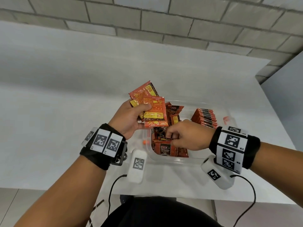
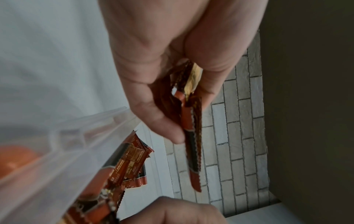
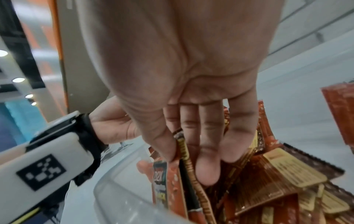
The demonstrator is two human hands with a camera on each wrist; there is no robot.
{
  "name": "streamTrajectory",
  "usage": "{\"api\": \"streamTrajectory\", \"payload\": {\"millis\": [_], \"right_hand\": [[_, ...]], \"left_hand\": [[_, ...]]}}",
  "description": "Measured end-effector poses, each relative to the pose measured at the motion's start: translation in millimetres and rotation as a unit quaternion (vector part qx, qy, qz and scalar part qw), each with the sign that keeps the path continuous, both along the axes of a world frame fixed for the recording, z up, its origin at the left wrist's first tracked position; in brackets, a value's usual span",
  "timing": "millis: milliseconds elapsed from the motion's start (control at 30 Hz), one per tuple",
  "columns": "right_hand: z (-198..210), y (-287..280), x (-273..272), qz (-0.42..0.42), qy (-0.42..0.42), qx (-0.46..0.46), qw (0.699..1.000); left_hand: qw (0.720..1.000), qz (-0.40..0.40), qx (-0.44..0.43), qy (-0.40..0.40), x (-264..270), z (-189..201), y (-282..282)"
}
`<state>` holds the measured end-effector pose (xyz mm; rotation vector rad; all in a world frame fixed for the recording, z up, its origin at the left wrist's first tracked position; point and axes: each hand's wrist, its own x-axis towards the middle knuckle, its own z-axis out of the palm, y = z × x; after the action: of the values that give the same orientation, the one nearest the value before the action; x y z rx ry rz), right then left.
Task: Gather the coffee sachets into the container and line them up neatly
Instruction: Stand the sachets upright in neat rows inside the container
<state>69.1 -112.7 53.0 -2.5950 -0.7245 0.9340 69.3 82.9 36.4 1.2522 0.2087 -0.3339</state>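
Observation:
A clear plastic container [image 1: 165,158] sits on the white table near the front edge. Loose orange and black coffee sachets [image 1: 165,149] fill its left half, and a neat upright row of sachets [image 1: 205,117] stands at its right. My left hand [image 1: 131,117] holds a fanned bunch of several sachets [image 1: 154,110] above the container's left rim, seen edge-on as the held sachets [image 2: 191,136] in the left wrist view. My right hand [image 1: 183,136] reaches into the loose pile, thumb and fingers [image 3: 206,166] pinching a sachet [image 3: 184,174] there.
The container's rim [image 2: 80,136] carries an orange latch [image 1: 145,142] on the left and another latch [image 1: 227,119] at the far right. Bare white table [image 1: 65,112] spreads to the left and behind. A brick wall [image 1: 164,22] stands beyond it.

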Motion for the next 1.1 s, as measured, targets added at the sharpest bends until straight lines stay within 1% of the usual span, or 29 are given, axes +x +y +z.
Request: {"api": "streamTrajectory", "payload": {"millis": [100, 233, 300, 400, 467, 533, 600, 667, 733, 833, 933, 1100], "right_hand": [[2.7, -6.1, 1.7, -0.047, 0.02, 0.033, 0.998], [3.0, -13.6, 5.7, -0.097, -0.021, 0.048, 0.994], [1.6, -16.4, 6.3, -0.12, -0.003, 0.063, 0.991], [4.4, -22.3, 7.1, -0.179, 0.053, 0.11, 0.976], [12.7, -28.3, 9.6, -0.197, 0.053, 0.134, 0.97], [25.8, -35.9, 11.4, -0.207, 0.029, 0.155, 0.966], [40.0, -44.0, 13.5, -0.233, 0.007, 0.196, 0.953], [52.6, -47.4, 14.3, -0.255, -0.003, 0.246, 0.935], [59.8, -43.8, 14.4, -0.259, -0.006, 0.281, 0.924], [58.2, -31.7, 13.6, -0.243, -0.045, 0.273, 0.93], [48.8, -25.5, 14.4, -0.235, -0.127, 0.25, 0.931], [43.3, -26.3, 14.7, -0.244, -0.216, 0.236, 0.916]], "left_hand": [[1.0, -0.003, -0.001, -0.004, 0.4, -0.6, 0.2], [1.0, -0.004, -0.003, -0.006, 0.2, -1.6, -1.4], [1.0, -0.004, -0.001, -0.006, 0.2, -2.1, -2.3], [1.0, 0.008, -0.002, -0.003, 1.4, -1.6, -1.8], [1.0, 0.029, -0.005, 0.002, 2.8, -0.9, 0.5], [0.999, 0.05, -0.01, 0.008, 4.3, 0.3, 2.8], [0.998, 0.055, -0.011, 0.013, 4.2, 2.3, 2.1], [0.999, 0.036, -0.016, 0.018, 2.1, 6.0, -5.3], [0.999, -0.004, -0.036, 0.024, -0.7, 9.9, -19.2], [0.994, -0.044, -0.096, 0.044, -4.5, 15.1, -43.8], [0.975, -0.061, -0.192, 0.088, -5.9, 20.4, -59.9], [0.958, -0.123, -0.233, 0.111, -1.5, 23.6, -69.3]]}}
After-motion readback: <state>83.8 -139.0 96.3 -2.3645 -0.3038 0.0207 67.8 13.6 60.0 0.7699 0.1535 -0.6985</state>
